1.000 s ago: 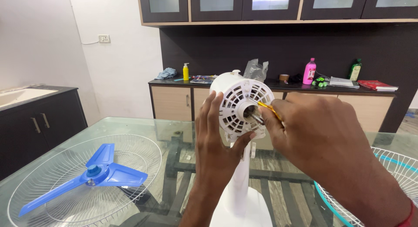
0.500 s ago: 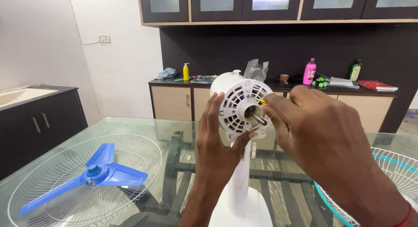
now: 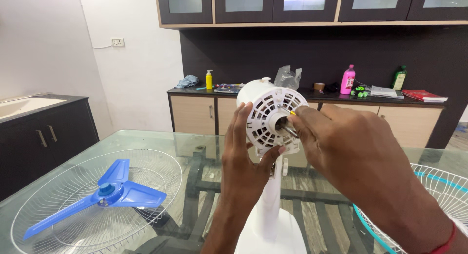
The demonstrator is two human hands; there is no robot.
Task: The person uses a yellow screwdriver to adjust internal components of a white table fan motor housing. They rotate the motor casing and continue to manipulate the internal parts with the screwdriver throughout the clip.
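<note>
1. The fan motor housing, white and slotted, stands upright on its white pedestal at the middle of the glass bench, its front face turned toward the camera.
2. The left hand steadies the housing: its fingers lie against the left rim of the face and the thumb presses the lower edge, so this grip is closed on the housing.
3. The right hand is at the motor shaft, which projects bare from the centre of the face. Its grip is narrow, pinched about a thin tool with a yellow part just showing above the fingertips; the tool's tip is hidden, so its contact point cannot be told.
4. Parts off the fan: the blue 3-bladed propeller lies inside one wire guard flat on the bench at the left, well apart from the housing; a second wire guard with a teal ring lies at the right edge.
5. Judged state of progress: blade and both guards are separate from the motor, and neither is near the shaft. Only the motor face is in hand; mounting or further stripping is not yet visible.
6. Background: a counter along the far wall carries bottles, a cloth and books.
</note>
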